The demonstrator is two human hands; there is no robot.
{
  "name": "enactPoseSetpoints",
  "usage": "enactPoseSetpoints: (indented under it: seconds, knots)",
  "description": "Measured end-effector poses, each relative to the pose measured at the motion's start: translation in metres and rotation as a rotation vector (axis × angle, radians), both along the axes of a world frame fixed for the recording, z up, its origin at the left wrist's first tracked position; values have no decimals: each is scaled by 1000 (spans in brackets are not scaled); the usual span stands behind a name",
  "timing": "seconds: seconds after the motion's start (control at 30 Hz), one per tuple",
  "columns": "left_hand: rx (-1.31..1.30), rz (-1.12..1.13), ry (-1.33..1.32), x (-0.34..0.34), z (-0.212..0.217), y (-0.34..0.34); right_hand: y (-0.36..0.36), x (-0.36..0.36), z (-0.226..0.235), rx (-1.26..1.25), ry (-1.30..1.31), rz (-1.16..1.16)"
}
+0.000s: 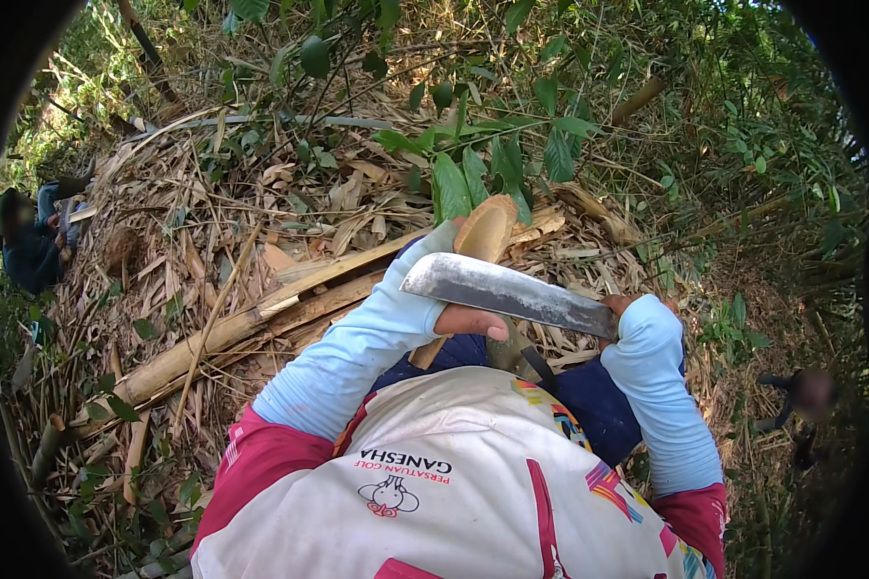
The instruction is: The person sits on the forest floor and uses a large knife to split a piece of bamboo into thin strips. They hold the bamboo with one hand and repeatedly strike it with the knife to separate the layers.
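Bamboo piece (485, 232), left grip (454, 314), blade (512, 292) across, litter crowding

Head-worn fisheye, looking steeply down, close over forearms

No packages, labels, signs or screens show anywhere, from twelve o'clock round to six.
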State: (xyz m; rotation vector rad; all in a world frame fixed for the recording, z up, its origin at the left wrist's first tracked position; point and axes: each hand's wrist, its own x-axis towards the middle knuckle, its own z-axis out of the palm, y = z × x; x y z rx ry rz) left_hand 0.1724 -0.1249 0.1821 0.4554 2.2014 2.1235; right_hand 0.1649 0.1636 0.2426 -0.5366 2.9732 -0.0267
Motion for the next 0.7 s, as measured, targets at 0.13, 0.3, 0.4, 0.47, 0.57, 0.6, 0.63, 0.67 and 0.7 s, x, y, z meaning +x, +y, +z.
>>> enactPoseSetpoints:
  seconds: [0.13,0.3,0.4,0.47,0.57,0.6,0.63,0.67,0.7]
  knots:
    - [-6,-8,54,-2,-11,0,-15,-2,0,20,6,44]
    - [-59,20,41,0,-20,1,-32,-7,-2,0,38,146]
    - [-30,-20,83,0,-20,0,-47,-10,-1,-15,37,202]
    - [23,-45,80,1,-17,-1,-54,-10,-1,-35,50,231]
    - [84,-56,39,2,-14,-2,-65,-13,-1,-21,29,256]
    - [105,-63,16,2,-14,-2,-68,-15,-1,-19,12,253]
    - [104,-67,8,2,-13,-3,-71,-15,-2,-16,-4,251]
    - [101,-67,-1,2,-12,-4,-74,-15,-2,-20,21,270]
    - [75,-63,4,3,-11,-5,-77,-14,-2,-23,47,288]
